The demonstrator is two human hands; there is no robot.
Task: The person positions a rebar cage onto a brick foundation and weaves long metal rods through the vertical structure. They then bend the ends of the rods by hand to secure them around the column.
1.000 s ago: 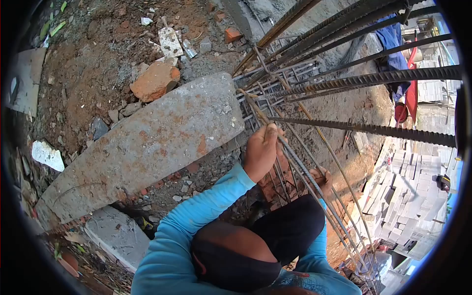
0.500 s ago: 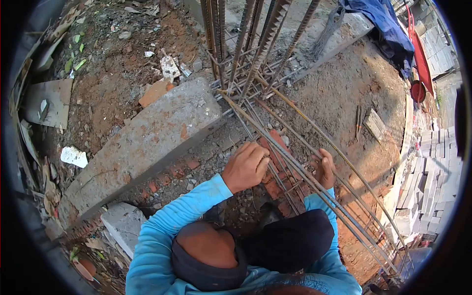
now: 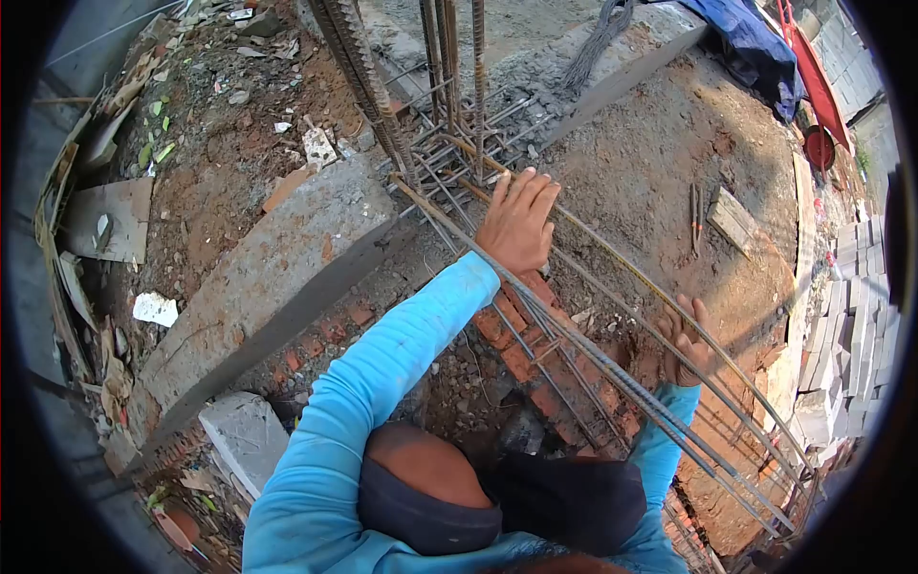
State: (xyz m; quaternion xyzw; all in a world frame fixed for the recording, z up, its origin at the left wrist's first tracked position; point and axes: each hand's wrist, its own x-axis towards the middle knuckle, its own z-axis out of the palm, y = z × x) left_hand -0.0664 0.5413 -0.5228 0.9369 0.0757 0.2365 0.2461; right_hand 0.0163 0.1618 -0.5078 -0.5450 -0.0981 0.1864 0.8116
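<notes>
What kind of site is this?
Looks like an outdoor building site, probably at foundation stage: ribbed steel reinforcing bars rise beside a long grey concrete beam, and stacked pale grey blocks stand at the far right.

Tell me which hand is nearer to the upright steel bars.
Left. The left hand is near the base of the upright steel bars; the right hand is farther off, by the slanting rods.
</notes>
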